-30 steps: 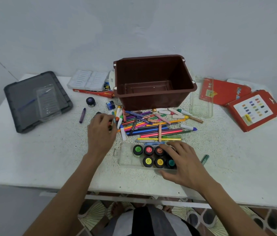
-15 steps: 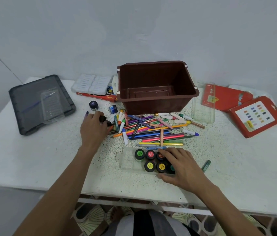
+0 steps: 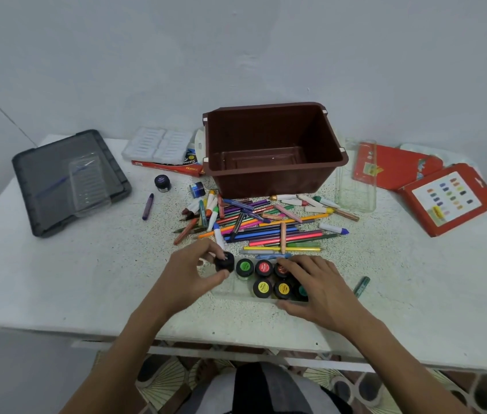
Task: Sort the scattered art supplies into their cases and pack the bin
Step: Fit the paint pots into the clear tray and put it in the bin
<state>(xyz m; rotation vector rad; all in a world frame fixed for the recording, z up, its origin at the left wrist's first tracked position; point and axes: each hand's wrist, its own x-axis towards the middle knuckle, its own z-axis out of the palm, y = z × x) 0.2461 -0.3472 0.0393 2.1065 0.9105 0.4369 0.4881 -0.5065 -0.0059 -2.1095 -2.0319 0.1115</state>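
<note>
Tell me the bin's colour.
The bin is dark brown, inside and out; the head view shows it best.

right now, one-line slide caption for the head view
Left hand holds a small black paint pot at the clear plastic tray; right hand rests on its other end.

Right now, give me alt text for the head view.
The left hand pinches a black paint pot at the left end of a clear tray of paint pots, which the right hand rests on. Behind lie scattered pens and an empty brown bin.

Left fingers (image 3: 210, 248) curled, right fingers (image 3: 302, 264) flat
</note>
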